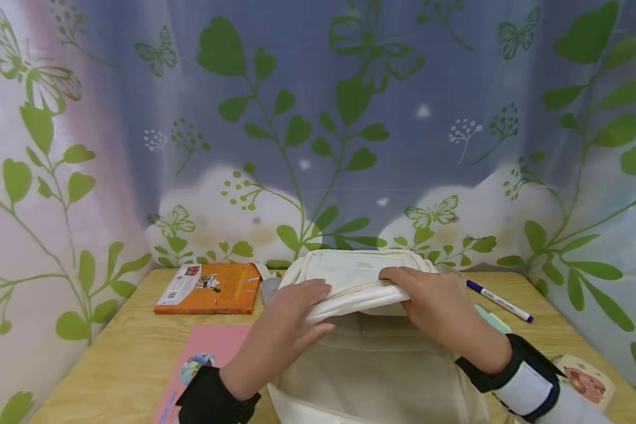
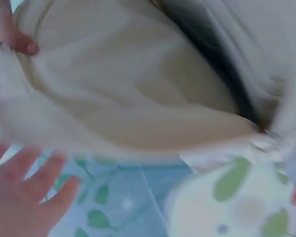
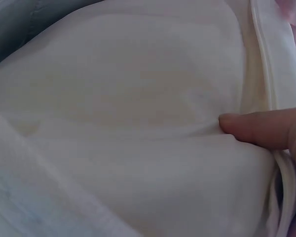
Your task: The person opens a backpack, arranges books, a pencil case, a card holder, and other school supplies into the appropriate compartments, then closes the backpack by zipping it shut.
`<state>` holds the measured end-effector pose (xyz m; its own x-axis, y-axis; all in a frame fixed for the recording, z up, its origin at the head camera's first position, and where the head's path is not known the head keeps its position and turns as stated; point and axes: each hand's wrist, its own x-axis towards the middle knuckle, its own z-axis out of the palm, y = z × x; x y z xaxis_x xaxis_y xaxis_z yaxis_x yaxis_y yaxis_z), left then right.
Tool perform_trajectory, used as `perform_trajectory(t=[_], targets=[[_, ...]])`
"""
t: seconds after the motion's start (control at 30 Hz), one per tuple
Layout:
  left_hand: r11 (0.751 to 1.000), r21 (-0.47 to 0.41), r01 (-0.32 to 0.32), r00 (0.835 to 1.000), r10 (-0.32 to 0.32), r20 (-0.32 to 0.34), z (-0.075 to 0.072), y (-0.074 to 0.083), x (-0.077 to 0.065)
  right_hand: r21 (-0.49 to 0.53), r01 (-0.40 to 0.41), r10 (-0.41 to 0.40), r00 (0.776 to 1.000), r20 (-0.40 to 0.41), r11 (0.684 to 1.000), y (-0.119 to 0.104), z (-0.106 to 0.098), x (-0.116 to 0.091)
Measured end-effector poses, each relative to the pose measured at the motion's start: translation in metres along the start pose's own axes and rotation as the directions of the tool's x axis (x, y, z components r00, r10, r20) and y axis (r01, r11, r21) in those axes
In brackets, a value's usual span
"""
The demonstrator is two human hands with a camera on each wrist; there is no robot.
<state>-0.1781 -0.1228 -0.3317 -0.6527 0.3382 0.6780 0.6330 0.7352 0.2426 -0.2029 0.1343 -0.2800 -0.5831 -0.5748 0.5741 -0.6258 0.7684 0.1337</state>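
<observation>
A cream backpack [image 1: 387, 371] lies wide open on the table in front of me, its inside facing me. My right hand [image 1: 447, 309] grips the right part of its raised flap [image 1: 371, 265], thumb on the inner side. That thumb [image 3: 261, 129] presses into the pale lining [image 3: 138, 84] in the right wrist view. At the flap's left edge is my left hand [image 1: 288, 324], fingers laid along the top and thumb held apart. In the left wrist view, the left hand [image 2: 29, 197] has its fingers spread beside the cloth edge.
An orange book [image 1: 217, 288] and a pink booklet [image 1: 217, 341] lie left of the bag, near a grey rounded object [image 1: 269, 288]. To the right are a blue-capped marker [image 1: 500, 301], a mint-green item [image 1: 492, 318] and a beige rounded case [image 1: 588, 380]. A leaf-patterned curtain [image 1: 318, 147] hangs behind.
</observation>
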Motion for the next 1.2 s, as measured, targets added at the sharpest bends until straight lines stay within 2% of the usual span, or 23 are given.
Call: perform_trajectory(t=[0.07, 0.13, 0.2, 0.23, 0.27, 0.3, 0.37, 0.47, 0.5, 0.53, 0.57, 0.63, 0.7, 0.73, 0.8, 0.9, 0.97, 1.13, 1.17, 1.2], targets=[[0.999, 0.016, 0.034, 0.997, -0.033, -0.069, -0.01, -0.007, -0.019, 0.003, 0.0, 0.0, 1.0, 0.007, 1.0, -0.001, 0.002, 0.0], [0.988, 0.073, 0.134, 0.986, -0.125, -0.107, -0.02, -0.016, -0.041, 0.014, 0.007, -0.007, 1.0, 0.019, 1.0, -0.002, 0.004, -0.001], [0.949, 0.168, 0.267, 0.963, -0.259, -0.068, -0.029, -0.028, -0.064, 0.024, 0.017, -0.018, 1.0, 0.026, 1.0, -0.004, 0.005, -0.001], [0.921, 0.214, 0.327, 0.944, -0.329, -0.026, -0.032, -0.035, -0.075, 0.028, 0.023, -0.024, 0.999, 0.026, 0.999, -0.005, 0.006, -0.001], [0.885, 0.26, 0.387, 0.912, -0.409, 0.034, -0.033, -0.041, -0.086, 0.033, 0.027, -0.028, 0.999, 0.024, 0.999, -0.006, 0.006, -0.001], [0.84, 0.317, 0.44, 0.866, -0.49, 0.097, -0.032, -0.047, -0.095, 0.038, 0.033, -0.033, 0.999, 0.022, 0.999, -0.006, 0.006, -0.001], [0.747, 0.415, 0.52, 0.747, -0.633, 0.203, -0.024, -0.056, -0.111, 0.039, 0.039, -0.04, 0.999, 0.025, 0.998, -0.006, 0.005, 0.0], [0.625, 0.548, 0.556, 0.583, -0.763, 0.279, -0.004, -0.064, -0.129, 0.038, 0.041, -0.042, 0.999, 0.035, 0.998, -0.004, 0.004, 0.001], [0.596, 0.585, 0.551, 0.547, -0.787, 0.286, 0.004, -0.065, -0.133, 0.037, 0.039, -0.04, 0.998, 0.038, 0.999, -0.004, 0.003, 0.001], [0.573, 0.608, 0.549, 0.519, -0.804, 0.289, 0.011, -0.066, -0.137, 0.035, 0.035, -0.036, 0.998, 0.042, 0.999, -0.003, 0.002, 0.001], [0.556, 0.628, 0.544, 0.499, -0.817, 0.29, 0.018, -0.066, -0.14, 0.035, 0.031, -0.033, 0.999, 0.043, 0.999, -0.003, 0.002, 0.001], [0.534, 0.665, 0.523, 0.476, -0.829, 0.292, 0.028, -0.065, -0.143, 0.033, 0.022, -0.024, 0.998, 0.05, 0.999, -0.002, 0.001, 0.0], [0.538, 0.678, 0.5, 0.481, -0.824, 0.299, 0.033, -0.063, -0.142, 0.032, 0.015, -0.017, 0.998, 0.058, 0.999, -0.001, 0.0, -0.001], [0.54, 0.686, 0.487, 0.478, -0.823, 0.308, 0.034, -0.062, -0.14, 0.031, 0.012, -0.014, 0.998, 0.062, 0.999, -0.001, 0.001, -0.002], [0.555, 0.687, 0.468, 0.487, -0.811, 0.324, 0.03, -0.059, -0.134, 0.035, 0.009, -0.011, 0.998, 0.066, 0.999, 0.0, 0.001, -0.003], [0.592, 0.665, 0.456, 0.492, -0.79, 0.365, 0.021, -0.056, -0.126, 0.058, 0.005, -0.009, 0.998, 0.069, 0.998, 0.0, 0.002, -0.005], [0.614, 0.644, 0.456, 0.486, -0.778, 0.398, 0.015, -0.054, -0.122, 0.079, 0.007, -0.012, 0.998, 0.064, 0.997, 0.0, 0.003, -0.006], [0.639, 0.617, 0.459, 0.467, -0.764, 0.445, 0.01, -0.059, -0.12, 0.101, 0.014, -0.019, 0.998, 0.057, 0.995, 0.001, 0.005, -0.007], [0.643, 0.617, 0.453, 0.469, -0.761, 0.449, 0.009, -0.06, -0.12, 0.102, 0.013, -0.019, 0.998, 0.057, 0.995, 0.001, 0.005, -0.007], [0.646, 0.623, 0.442, 0.484, -0.756, 0.441, 0.01, -0.06, -0.121, 0.099, 0.01, -0.016, 0.998, 0.06, 0.995, 0.001, 0.005, -0.007]])
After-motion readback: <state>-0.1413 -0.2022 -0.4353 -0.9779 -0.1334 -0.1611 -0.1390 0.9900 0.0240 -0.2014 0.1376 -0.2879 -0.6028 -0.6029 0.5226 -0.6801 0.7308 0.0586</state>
